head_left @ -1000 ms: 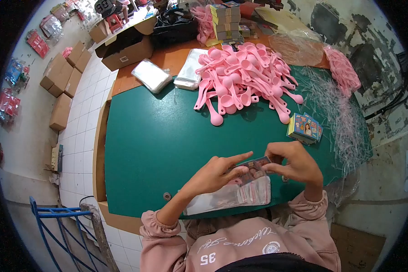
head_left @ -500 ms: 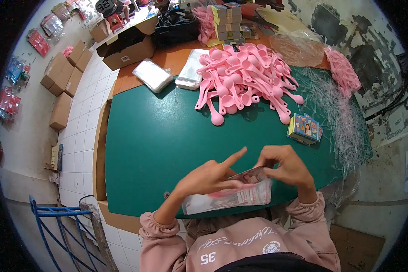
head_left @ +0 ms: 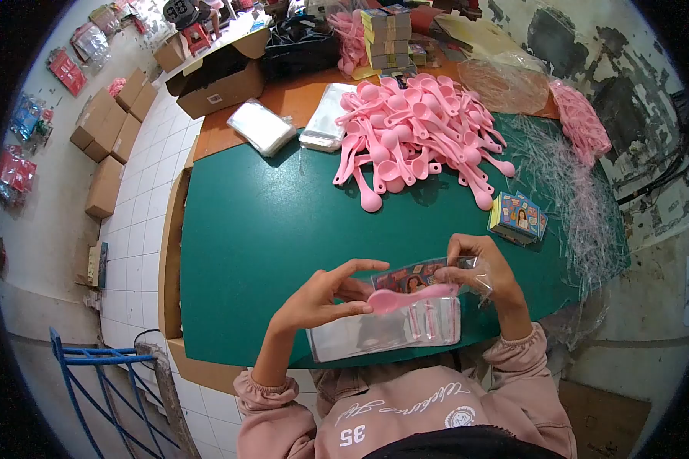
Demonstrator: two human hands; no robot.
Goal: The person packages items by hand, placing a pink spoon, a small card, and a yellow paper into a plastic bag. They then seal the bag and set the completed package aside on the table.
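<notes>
A pink spoon point(head_left: 406, 297) and a printed card point(head_left: 415, 278) are held together low over the near edge of the green table, with clear plastic around them. My left hand point(head_left: 325, 297) grips the spoon's bowl end between thumb and fingers. On the other side, my right hand point(head_left: 482, 264) is closed on a clear plastic bag point(head_left: 478, 280) at the handle end. Just below them lies a stack of clear plastic bags point(head_left: 360, 338) along the table's front edge.
A heap of pink spoons point(head_left: 417, 134) covers the back middle of the green table point(head_left: 253, 229). Small stacks of printed cards point(head_left: 517, 218) stand at the right. Two packs of clear bags point(head_left: 262, 128) lie at the back left, and shredded plastic point(head_left: 574, 199) lines the right edge.
The spoon and card have come up into plain view above the bag stack. My left hand has moved left and closed on the spoon's bowl; my right hand has shifted slightly.
</notes>
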